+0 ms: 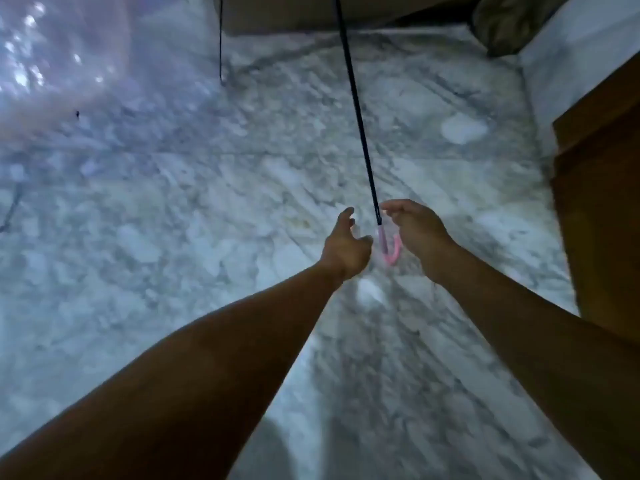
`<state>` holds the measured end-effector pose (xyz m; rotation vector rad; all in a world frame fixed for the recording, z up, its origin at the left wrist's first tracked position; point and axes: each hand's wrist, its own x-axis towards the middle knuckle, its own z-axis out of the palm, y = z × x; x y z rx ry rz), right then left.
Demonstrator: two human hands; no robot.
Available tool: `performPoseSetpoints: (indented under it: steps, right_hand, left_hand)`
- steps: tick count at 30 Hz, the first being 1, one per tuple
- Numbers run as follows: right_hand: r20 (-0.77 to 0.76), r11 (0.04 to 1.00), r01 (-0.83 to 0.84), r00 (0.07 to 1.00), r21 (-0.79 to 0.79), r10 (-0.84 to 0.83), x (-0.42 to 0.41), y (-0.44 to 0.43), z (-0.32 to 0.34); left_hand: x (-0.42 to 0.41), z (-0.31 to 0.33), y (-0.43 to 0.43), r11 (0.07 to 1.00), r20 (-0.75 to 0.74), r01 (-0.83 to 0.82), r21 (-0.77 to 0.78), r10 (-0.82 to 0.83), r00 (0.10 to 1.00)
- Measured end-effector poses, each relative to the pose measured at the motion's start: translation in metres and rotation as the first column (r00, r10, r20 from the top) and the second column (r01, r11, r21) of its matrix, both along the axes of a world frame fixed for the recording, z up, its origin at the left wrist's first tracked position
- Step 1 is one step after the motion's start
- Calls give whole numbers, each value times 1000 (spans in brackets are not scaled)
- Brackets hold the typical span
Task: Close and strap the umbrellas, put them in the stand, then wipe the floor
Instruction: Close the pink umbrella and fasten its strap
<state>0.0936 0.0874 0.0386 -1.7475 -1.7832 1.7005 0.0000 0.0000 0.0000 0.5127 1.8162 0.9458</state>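
Observation:
An umbrella's thin dark shaft [356, 109] slants down from the top of the view to a curved pink handle [389, 245] above the marble floor [207, 220]. My left hand [344, 247] reaches in just left of the handle, fingers loosely spread, holding nothing. My right hand [414, 225] hovers just right of the shaft's lower end, fingers relaxed and apart from it. A translucent pinkish canopy [59, 53], sparkling with droplets, fills the upper left. The whole view is blurred.
A brown wooden door or cabinet [602, 202] stands at the right edge. A dark olive bundle [509, 22] lies at the back right by a white wall. A second thin dark rod [221, 39] hangs at the top centre-left.

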Motion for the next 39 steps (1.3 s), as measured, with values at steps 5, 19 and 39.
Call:
performPoseSetpoints:
  steps: [5,19,39]
  right_hand:
    - [-38,988,-128,991,86,132,-47,37,29]
    - [84,959,-276,959,62,271,-74,101,57]
    - [8,989,-141,990,-50,141,0,-62,296]
  left_hand:
    - [-13,30,53,968,334,-195,158,133,933]
    - [-21,31,66,994,257,-20,104,-7,966]
    - [5,326,-83,952,375,293,-89,-240,895]
